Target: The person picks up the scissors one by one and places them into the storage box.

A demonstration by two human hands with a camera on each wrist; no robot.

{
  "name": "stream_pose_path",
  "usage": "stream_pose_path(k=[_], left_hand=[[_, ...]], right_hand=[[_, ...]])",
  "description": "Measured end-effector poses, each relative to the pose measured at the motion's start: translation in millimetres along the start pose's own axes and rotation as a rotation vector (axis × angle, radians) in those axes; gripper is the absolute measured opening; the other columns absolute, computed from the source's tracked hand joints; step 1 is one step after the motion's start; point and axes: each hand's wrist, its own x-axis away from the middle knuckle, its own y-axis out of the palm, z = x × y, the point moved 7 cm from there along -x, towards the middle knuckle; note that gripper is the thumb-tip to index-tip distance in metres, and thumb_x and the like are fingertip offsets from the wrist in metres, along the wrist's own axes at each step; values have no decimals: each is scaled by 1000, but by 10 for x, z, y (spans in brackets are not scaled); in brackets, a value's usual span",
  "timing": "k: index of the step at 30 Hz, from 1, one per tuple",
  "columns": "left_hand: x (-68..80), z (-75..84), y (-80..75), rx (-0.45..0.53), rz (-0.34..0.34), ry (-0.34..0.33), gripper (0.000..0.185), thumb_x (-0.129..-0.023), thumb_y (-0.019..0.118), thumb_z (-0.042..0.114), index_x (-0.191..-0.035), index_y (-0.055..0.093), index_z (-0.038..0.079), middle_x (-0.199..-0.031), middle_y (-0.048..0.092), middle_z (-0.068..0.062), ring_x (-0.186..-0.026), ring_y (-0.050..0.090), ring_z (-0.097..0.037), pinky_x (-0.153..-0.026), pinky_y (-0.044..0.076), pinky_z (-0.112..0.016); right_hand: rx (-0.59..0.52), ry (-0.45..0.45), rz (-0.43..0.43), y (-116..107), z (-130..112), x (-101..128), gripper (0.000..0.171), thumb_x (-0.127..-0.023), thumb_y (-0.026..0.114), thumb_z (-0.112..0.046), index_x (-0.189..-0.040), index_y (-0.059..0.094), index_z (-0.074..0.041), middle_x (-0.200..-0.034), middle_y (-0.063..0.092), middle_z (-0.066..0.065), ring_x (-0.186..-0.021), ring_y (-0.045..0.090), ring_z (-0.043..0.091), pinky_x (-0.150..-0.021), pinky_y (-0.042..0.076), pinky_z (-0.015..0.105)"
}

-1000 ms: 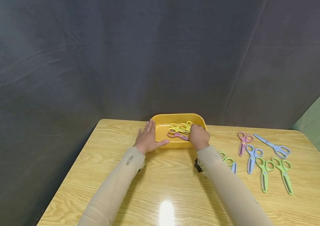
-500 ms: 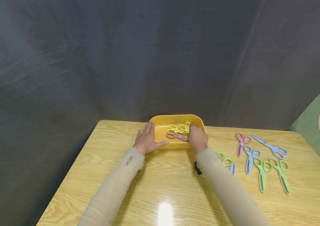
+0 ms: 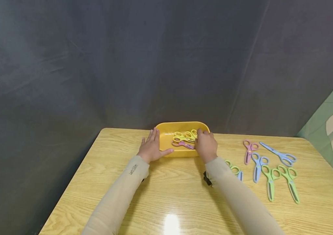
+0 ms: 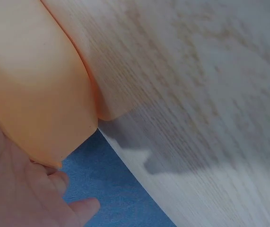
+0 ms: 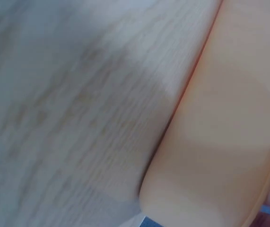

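A yellow tray stands at the table's far edge. Inside lie yellow-green scissors and a pink pair. My left hand lies flat against the tray's left wall, fingers straight and thumb along the front. My right hand is at the tray's right end, with its fingers curled over the rim. The left wrist view shows the tray's outer wall against my palm. The right wrist view shows only the tray's side and wood.
Several loose scissors lie on the wooden table to the right: a pink pair, two blue pairs, two green pairs. Another green pair lies beside my right forearm. A dark backdrop rises behind.
My right hand has shifted slightly from the scissors inside the tray to its right rim. The left hand stays on the tray, and the view has tilted a little.
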Motion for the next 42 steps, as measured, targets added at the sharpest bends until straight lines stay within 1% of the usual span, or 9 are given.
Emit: stream_pose_path(k=[4,7,13,17,24,27,31,35,42], left_hand=[[9,-7,7,4,-5,-3,118,-88,56,77,-162,4,1,-170,-2,-15,-156,0,-27,-122,11,-57],[14,-6,10,8,-11,-2,117,-88,56,76,-162,3,0,-170,-2,-15,-156,-1,-27,-122,11,-58],[-18,-18,23,-4,-7,-10,118,-88,56,76,-162,3,1,-170,-2,-15,-156,-1,-27,-122,11,-57],[-48,-26,38,-23,-5,-9,119,-88,54,78,-162,3,1,-170,-2,-15,-156,0,-28,-122,12,-57],[-43,-37,29,-18,-12,-13,118,-88,54,78,-162,3,1,-170,-2,-15,-156,-2,-26,-122,11,-57],[-48,-53,33,-23,-11,-13,118,-88,53,78,-162,2,0,-170,-2,-15,-156,-1,-27,-122,12,-57],[-62,-62,52,-16,-25,-18,118,-88,52,78,-161,0,2,-170,-4,-14,-156,-2,-26,-122,10,-56],[-58,-42,47,-10,-40,-24,119,-87,52,80,-161,-1,3,-170,-6,-12,-156,-5,-24,-123,9,-56],[-64,-44,50,-3,-19,-15,120,-87,54,79,-162,1,2,-170,-4,-14,-156,-1,-27,-122,10,-57]], right_hand=[[-56,-22,11,-16,16,31,21,-92,69,-6,-111,62,2,-101,64,24,-93,60,43,-71,56,55],[-119,-48,12,-55,36,67,24,-91,70,-3,-113,63,5,-103,63,26,-95,61,44,-75,55,53],[-248,-111,32,-201,64,130,27,-90,69,1,-114,62,10,-100,61,28,-89,61,40,-75,53,50],[-289,-121,23,-255,86,174,28,-91,69,-1,-116,63,10,-103,61,29,-93,60,40,-77,52,50],[-365,-79,1,-294,128,285,36,-90,69,-1,-122,60,13,-108,57,30,-97,57,43,-80,51,51],[-393,-51,-3,-320,146,330,41,-89,69,-2,-125,58,14,-111,55,31,-99,57,44,-83,51,52],[-427,-16,-34,-356,205,430,46,-91,68,-3,-131,55,15,-114,53,32,-103,57,46,-88,50,55],[-431,18,-57,-401,287,525,46,-93,66,-4,-134,54,14,-117,53,31,-106,57,47,-89,50,55],[-401,52,-80,-438,426,582,43,-94,68,-7,-130,57,13,-119,54,34,-106,57,49,-88,51,56]])
